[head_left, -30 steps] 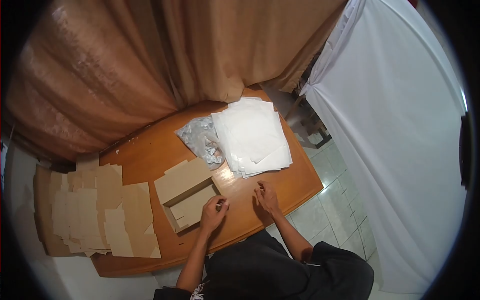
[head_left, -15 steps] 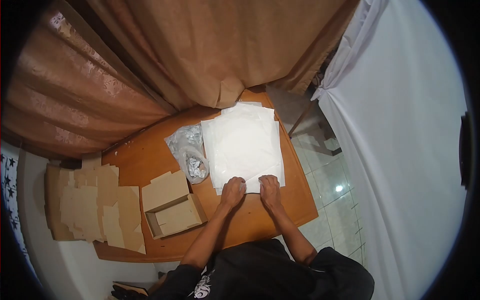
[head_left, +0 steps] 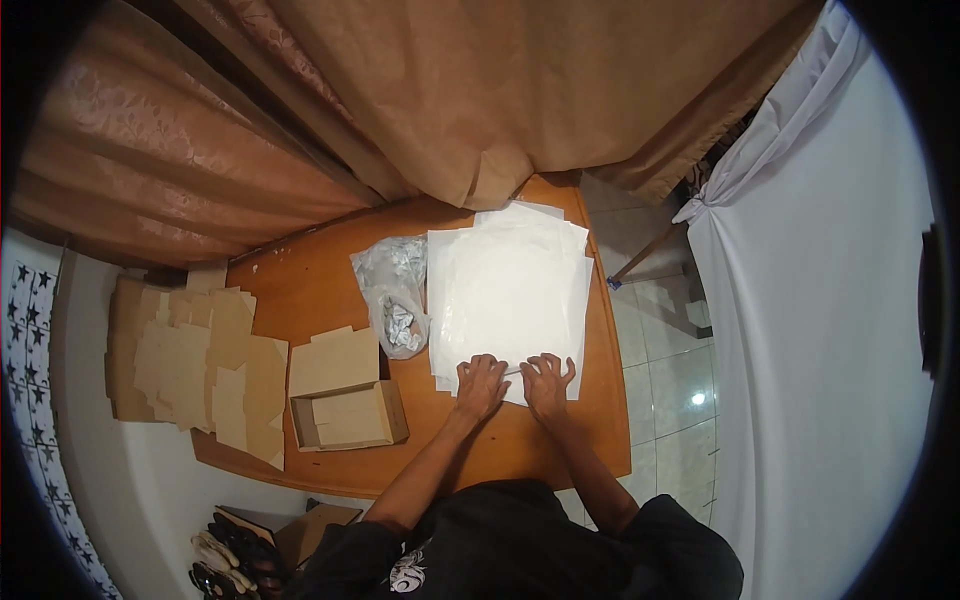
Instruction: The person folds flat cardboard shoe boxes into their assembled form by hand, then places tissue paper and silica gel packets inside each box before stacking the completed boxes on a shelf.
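Observation:
A stack of white sheets (head_left: 510, 290) lies on the wooden table in front of me. At its near edge, my left hand (head_left: 482, 386) has its fingers curled over a narrow rolled or folded strip of white sheet (head_left: 514, 369). My right hand (head_left: 546, 386) grips the same strip a short way to the right, its outer finger raised apart. Left of the stack is a clear plastic bag (head_left: 392, 290) holding crumpled silvery pieces. An open cardboard box (head_left: 345, 418) with its lid folded back stands further left.
Flattened cardboard pieces (head_left: 200, 360) are piled at the left of the wooden table (head_left: 300, 275). Brown curtains (head_left: 450, 90) hang along the back edge, and a white cloth (head_left: 820, 300) hangs on the right. Shoes (head_left: 240, 555) are at the lower left.
My hands have come closer together along the sheet's near edge, and the strip between them looks more tightly rolled or folded. The view has shifted slightly.

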Action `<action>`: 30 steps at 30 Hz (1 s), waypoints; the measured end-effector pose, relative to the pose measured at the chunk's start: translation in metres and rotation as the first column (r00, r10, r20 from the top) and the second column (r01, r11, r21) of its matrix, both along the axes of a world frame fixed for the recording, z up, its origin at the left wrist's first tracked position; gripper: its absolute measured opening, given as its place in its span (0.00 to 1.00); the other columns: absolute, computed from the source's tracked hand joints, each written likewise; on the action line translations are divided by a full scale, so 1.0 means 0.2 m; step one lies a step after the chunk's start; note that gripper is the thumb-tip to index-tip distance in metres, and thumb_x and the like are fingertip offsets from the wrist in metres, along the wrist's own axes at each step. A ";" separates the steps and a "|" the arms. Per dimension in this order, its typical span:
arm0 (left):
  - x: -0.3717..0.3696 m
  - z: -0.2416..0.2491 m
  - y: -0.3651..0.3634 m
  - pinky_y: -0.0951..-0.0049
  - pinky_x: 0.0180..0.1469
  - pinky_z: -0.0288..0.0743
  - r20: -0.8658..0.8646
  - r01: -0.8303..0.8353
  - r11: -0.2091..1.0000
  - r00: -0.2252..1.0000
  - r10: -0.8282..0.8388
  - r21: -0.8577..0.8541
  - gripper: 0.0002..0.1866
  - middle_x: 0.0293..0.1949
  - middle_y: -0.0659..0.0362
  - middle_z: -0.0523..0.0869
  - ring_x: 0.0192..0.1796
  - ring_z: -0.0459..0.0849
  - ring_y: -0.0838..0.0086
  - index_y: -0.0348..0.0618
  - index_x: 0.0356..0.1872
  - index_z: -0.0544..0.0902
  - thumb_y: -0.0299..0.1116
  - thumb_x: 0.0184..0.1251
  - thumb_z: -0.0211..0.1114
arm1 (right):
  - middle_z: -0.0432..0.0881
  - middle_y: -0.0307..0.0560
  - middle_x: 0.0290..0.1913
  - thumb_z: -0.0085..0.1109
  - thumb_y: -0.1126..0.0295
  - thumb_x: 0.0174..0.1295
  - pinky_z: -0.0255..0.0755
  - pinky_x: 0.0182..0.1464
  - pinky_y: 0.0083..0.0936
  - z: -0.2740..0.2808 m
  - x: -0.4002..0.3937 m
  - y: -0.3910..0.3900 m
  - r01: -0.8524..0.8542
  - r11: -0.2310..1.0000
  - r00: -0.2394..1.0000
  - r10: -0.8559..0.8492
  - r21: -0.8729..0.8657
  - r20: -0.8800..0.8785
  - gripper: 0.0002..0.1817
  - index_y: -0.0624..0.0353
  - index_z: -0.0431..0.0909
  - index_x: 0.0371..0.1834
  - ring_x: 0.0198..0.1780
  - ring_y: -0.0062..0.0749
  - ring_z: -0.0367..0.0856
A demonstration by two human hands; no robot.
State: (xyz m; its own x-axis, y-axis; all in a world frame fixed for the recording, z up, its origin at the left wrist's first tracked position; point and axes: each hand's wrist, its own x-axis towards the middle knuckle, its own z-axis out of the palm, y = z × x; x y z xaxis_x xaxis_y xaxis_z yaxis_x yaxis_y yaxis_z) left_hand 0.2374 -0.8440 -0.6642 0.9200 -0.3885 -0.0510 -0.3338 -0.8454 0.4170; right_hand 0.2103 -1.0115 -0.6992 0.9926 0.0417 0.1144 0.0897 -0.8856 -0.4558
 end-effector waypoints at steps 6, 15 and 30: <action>-0.03 0.04 0.06 0.55 0.53 0.66 0.040 -0.030 0.990 0.999 0.035 -0.136 0.06 0.37 0.57 0.86 0.47 0.83 0.64 0.46 0.39 0.88 0.32 0.63 0.69 | 0.82 0.36 0.50 0.67 0.71 0.59 0.47 0.70 0.60 0.11 -0.07 0.01 -0.023 0.994 0.999 0.020 0.107 0.029 0.08 0.52 0.85 0.42 0.64 0.39 0.72; 0.05 0.38 0.19 0.60 0.44 0.74 -0.045 -0.175 0.869 0.984 0.174 -0.463 0.06 0.36 0.51 0.89 0.41 0.87 0.58 0.41 0.36 0.87 0.32 0.63 0.71 | 0.49 0.61 0.81 0.67 0.53 0.57 0.33 0.76 0.69 0.51 -0.17 0.09 0.178 0.979 0.954 -0.197 0.104 0.224 0.52 0.62 0.50 0.80 0.81 0.60 0.45; -0.32 0.80 1.24 0.72 0.53 0.78 -0.557 -0.536 -0.149 0.799 0.227 -0.831 0.10 0.45 0.60 0.85 0.47 0.83 0.77 0.38 0.50 0.78 0.29 0.75 0.65 | 0.58 0.63 0.77 0.68 0.53 0.65 0.63 0.71 0.42 0.22 -0.17 0.66 0.595 0.099 0.784 0.148 0.798 -0.603 0.50 0.55 0.45 0.82 0.74 0.48 0.65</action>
